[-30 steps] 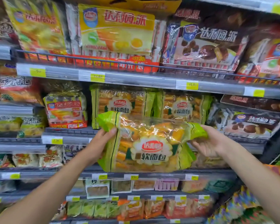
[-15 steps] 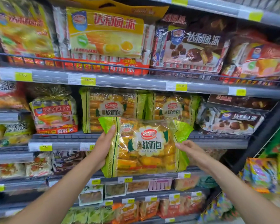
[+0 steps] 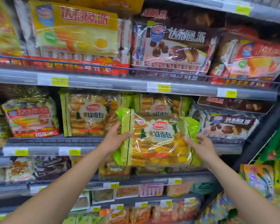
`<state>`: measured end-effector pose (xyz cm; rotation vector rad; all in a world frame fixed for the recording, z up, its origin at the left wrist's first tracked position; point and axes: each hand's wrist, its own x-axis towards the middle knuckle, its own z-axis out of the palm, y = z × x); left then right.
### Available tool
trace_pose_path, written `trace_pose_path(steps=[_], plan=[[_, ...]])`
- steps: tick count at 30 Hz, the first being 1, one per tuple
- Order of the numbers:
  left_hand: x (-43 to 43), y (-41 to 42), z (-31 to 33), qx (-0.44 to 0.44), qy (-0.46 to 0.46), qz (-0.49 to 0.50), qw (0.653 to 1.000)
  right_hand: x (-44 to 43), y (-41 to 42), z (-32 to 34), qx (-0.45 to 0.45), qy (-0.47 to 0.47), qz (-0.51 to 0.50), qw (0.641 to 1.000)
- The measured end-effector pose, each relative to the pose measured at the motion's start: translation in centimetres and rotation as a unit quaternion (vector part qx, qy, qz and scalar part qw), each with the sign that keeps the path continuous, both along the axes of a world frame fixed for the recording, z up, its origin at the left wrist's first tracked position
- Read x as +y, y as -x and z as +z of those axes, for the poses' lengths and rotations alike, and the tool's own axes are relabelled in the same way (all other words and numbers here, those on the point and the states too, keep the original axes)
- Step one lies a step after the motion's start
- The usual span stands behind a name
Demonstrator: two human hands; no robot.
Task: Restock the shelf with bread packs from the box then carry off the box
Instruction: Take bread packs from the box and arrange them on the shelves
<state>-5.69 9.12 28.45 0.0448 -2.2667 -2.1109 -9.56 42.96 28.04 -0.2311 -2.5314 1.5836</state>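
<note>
A bread pack (image 3: 158,139) is held upright in front of the middle shelf (image 3: 55,141), gripped at its two ends. The left hand (image 3: 115,139) is closed on the pack's left green edge, thumb in front; the right hand (image 3: 200,146) is pressed against the right edge with fingers spread, and whether it truly grips cannot be told. The hands are apart, the pack between them.

Two like packs are already stood on the shelf: one to the left (image 3: 90,113), one directly behind the held pack (image 3: 160,107). The held pack appears not yet set down, its lower edge hanging below the shelf lip.

Restocking is judged to be under way, not finished. The box is not in view, so how many packs remain cannot be told, and carrying it off is left to do.
</note>
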Motion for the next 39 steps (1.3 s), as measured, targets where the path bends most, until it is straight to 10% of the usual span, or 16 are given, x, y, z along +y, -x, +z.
trace_pose_path(steps=[17,39], plan=[[6.7,13.4,1.1,0.006,0.183,0.22,0.958,1.4,14.3,1.1,0.07,-0.049,-0.037,0.996],[7.9,12.7,-1.9,-0.092,0.338,0.133,0.927,1.2,12.9,-2.8,0.01,-0.141,0.044,0.989]])
